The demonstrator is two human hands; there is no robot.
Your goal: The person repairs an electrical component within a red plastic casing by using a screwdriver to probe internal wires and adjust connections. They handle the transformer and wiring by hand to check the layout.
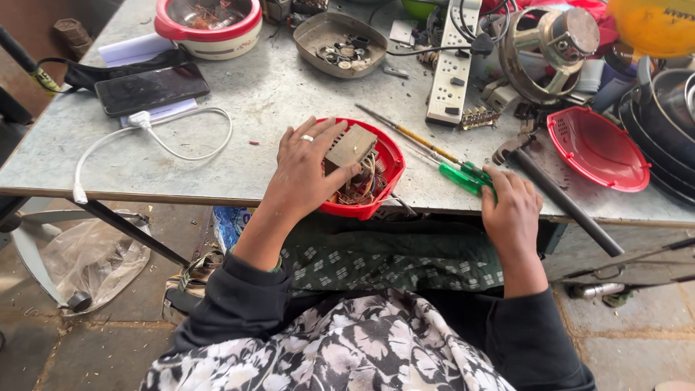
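Soft, even daylight is falling on the grey table [260,94], leaving only faint shadows beside the white cable [166,141]. Mild glare is showing on the dark phone screen [150,88] and the metal fan housing [554,43]. Focus is holding sharp at the centre, while straight lines are bowing slightly toward the frame edges.

My left hand [304,170] is stretched out in front of me, palm down, fingers [318,134] spread a bit and curled over what's under them, thumb tucked round the right side. There's a ring on one finger. My right hand [511,210] sits lower and off to the right, knuckles up, fingers closed in a loose fist. Both forearms are bare, dark sleeves pushed back.
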